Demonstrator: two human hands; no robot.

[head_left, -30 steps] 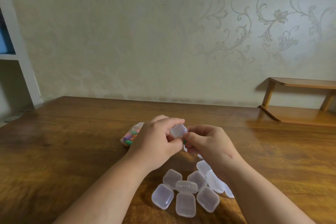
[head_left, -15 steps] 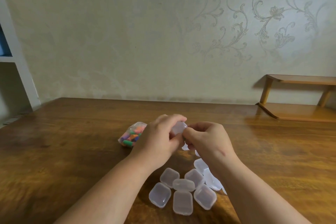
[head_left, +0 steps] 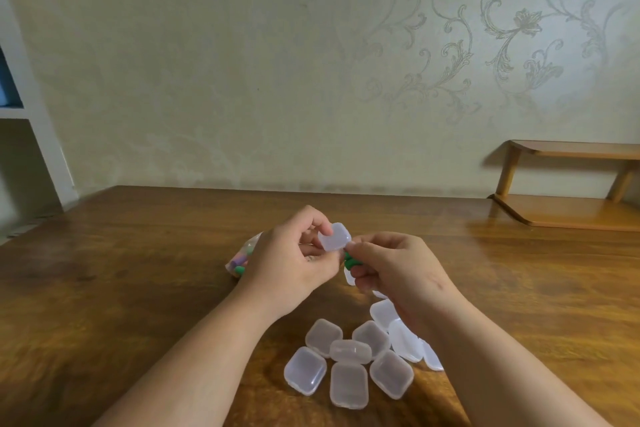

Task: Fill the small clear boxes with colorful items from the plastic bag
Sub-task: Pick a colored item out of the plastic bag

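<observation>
Brown wooden table: open wood across left half, wide passage there. Open wood on right too, up to low two-tier wooden shelf at far right.

Centre blocked: left hand and right hand meet above it, both pinching small clear plastic box.

Clear plastic bag of colourful items lies just behind left hand.

Cluster of small clear boxes fills gap between forearms, partly under right wrist.

Probably a home: floral wallpaper, wooden table.

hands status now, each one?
Left hand: pinches small clear box.
Right hand: curled round green item, fingertips at the box's edge.
</observation>
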